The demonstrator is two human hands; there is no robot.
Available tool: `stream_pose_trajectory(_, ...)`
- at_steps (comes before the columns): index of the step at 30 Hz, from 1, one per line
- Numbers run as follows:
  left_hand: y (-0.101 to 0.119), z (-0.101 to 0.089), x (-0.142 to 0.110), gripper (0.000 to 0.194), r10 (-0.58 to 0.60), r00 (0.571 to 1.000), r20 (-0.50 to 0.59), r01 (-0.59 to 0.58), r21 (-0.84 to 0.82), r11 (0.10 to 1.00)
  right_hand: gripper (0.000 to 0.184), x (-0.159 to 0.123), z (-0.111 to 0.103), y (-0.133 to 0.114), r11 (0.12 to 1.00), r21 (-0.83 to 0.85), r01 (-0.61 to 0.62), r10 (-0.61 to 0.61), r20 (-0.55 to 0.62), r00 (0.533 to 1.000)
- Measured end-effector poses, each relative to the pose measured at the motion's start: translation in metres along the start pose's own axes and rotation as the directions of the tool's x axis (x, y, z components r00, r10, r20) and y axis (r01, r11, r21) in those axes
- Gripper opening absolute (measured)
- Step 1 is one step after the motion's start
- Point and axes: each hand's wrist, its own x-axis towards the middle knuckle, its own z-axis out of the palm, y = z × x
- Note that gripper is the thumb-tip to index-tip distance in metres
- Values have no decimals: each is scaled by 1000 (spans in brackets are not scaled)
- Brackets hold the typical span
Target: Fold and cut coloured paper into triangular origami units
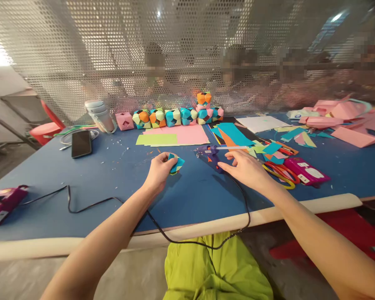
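My left hand [158, 170] pinches a small folded piece of blue and pale green paper [177, 164] above the blue table [187, 196]. To its right is a purple glue gun [210, 152], with a glue stick [233, 148] sticking out of its back and its nozzle toward the left. My right hand [245, 167] is beside the gun's handle, thumb and fingers apart and not wrapped round it. Whether the thumb touches the handle, I cannot tell. A black cord [246, 200] runs from the gun over the table's front edge.
Folded paper cubes [173, 117] line the back, behind pink and green sheets [175, 136]. Paper scraps [273, 148], scissors [281, 173] and a magenta power strip [306, 171] lie right. A phone [81, 144], bottle [100, 116] and another magenta power strip [4, 204] are left.
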Motion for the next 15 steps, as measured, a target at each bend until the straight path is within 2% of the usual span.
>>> stream_pose_trajectory(1, 0, -1, 1, 13, 10, 1000, -9, -10, -3, 1000, 33, 7, 5, 7, 996, 70, -46, 41, 65, 997)
stream_pose_trajectory(3, 0, -3, 5, 11, 31, 999, -33, -31, -1, 1000, 33, 22, 17, 17, 956, 279, -94, 33, 215, 976)
stream_pose_trajectory(6, -1, -7, 10, 6, 67, 995, -76, -67, 11, 998, 23, 38, 33, 19, 867, 484, -117, -39, 301, 953)
stream_pose_trajectory(11, 10, -15, 17, 6, 128, 982, -138, -127, 15, 992, 18, 49, 43, 9, 850, 511, -129, -86, 376, 923)
stream_pose_trajectory(15, 40, -24, 16, 7, 181, 970, -163, -186, -16, 982, 9, 54, 46, -20, 836, 544, -81, -174, 401, 899)
